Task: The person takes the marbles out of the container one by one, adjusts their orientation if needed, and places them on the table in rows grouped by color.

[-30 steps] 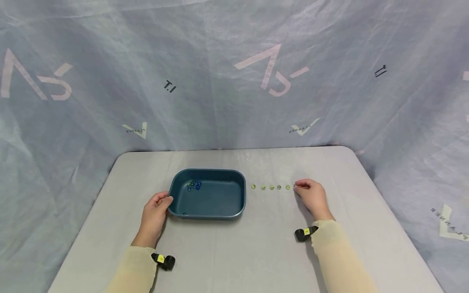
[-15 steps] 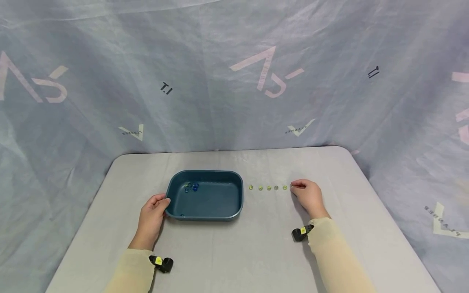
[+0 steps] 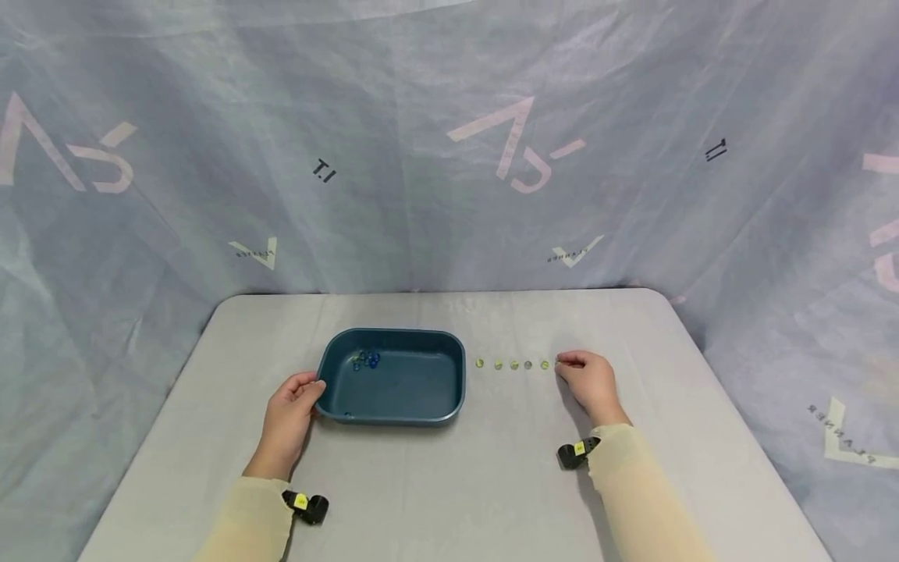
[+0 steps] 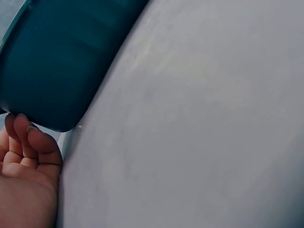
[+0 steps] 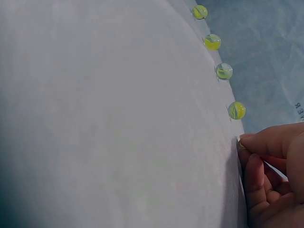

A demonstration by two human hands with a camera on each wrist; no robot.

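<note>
A dark teal rectangular tray (image 3: 414,386) stands on the table in the head view. My left hand (image 3: 288,421) grips its left side, the thumb at the rim and the fingers against the outer wall; in the left wrist view the curled fingers (image 4: 42,141) meet that wall (image 4: 61,61). To the tray's right, several clear marbles with yellow-green swirls lie in a row, among them a marble (image 5: 236,110) beside my right hand (image 3: 590,384). At the row's right end, thumb and forefinger pinch another marble (image 5: 241,146), mostly hidden by the fingertips, down at the table surface.
Inside the tray, several blue and greenish marbles (image 3: 367,361) cluster at the back left, and a single marble (image 3: 347,414) sits by the front left wall. A grey cloth covers the table (image 3: 435,499). Behind it hangs a printed grey curtain (image 3: 414,156).
The head view has shifted slightly. Both hands stay almost still: the left keeps hold of the tray, the right keeps its marble at the end of the row.
</note>
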